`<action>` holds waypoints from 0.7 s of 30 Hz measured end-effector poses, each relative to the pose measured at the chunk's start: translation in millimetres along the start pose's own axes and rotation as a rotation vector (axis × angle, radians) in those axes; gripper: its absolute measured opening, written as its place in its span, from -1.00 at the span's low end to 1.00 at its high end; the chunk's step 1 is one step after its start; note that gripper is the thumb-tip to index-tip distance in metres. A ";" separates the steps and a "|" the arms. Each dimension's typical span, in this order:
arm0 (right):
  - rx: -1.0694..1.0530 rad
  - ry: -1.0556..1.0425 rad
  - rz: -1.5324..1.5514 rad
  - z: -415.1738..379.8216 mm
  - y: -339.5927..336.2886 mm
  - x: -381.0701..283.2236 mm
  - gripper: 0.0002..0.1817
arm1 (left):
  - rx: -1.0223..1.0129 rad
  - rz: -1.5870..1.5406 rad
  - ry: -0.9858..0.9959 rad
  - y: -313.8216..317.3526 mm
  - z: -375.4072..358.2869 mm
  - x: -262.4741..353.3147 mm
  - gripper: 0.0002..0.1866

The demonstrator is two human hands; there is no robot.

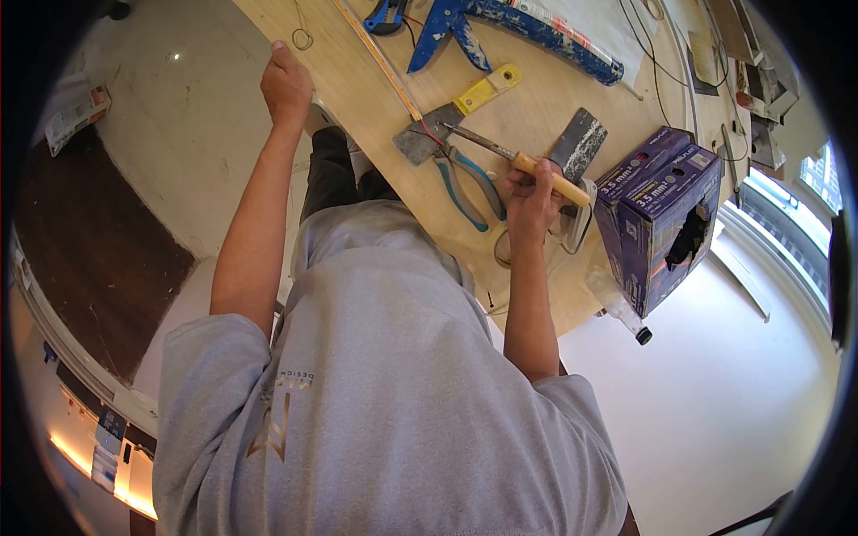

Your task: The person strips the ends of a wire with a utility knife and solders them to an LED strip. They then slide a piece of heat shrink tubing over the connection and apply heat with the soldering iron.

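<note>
My right hand (534, 198) is closed round the wooden handle of a soldering iron (487, 143). Its metal shaft points left, and the tip is over the blade of a yellow-handled putty knife (483, 94). An LED strip (380, 61) ends at that blade, with a short red wire (431, 133) there. Blue-grey pliers (483, 183) lie just below the iron. Behind my right hand is a dark, paint-smeared scraper blade (579, 141). My left hand (287, 87) is curled at the table's left edge, thumb up, its fingers partly hidden.
A blue caulking gun (536, 36) and a utility knife (387, 16) lie at the back of the wooden table (357, 98). Purple boxes (661, 201) stand at the right, with a clear bottle (626, 313) below. A thin wire loop (303, 38) is near my left hand.
</note>
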State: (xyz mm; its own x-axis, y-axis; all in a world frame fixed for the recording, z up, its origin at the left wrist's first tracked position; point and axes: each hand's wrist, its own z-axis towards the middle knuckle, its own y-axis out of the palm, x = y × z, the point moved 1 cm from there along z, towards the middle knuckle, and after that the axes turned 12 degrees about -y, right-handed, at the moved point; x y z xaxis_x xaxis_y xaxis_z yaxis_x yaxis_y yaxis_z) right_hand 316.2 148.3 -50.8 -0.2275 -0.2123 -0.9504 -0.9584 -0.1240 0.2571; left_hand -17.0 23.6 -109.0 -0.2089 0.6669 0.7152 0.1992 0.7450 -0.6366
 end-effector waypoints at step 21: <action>-0.039 -0.013 -0.036 -1.2 1.6 -1.9 -0.81 | 0.000 -0.004 0.027 1.2 2.2 -3.6 -0.29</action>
State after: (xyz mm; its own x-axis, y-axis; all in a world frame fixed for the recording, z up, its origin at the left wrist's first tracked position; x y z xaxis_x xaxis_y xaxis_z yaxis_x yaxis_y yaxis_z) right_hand 315.3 147.3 -48.4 -0.1957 -0.1940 -0.9613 -0.9586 -0.1688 0.2292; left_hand -18.2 22.2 -113.0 -0.1842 0.6631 0.7255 0.1985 0.7480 -0.6333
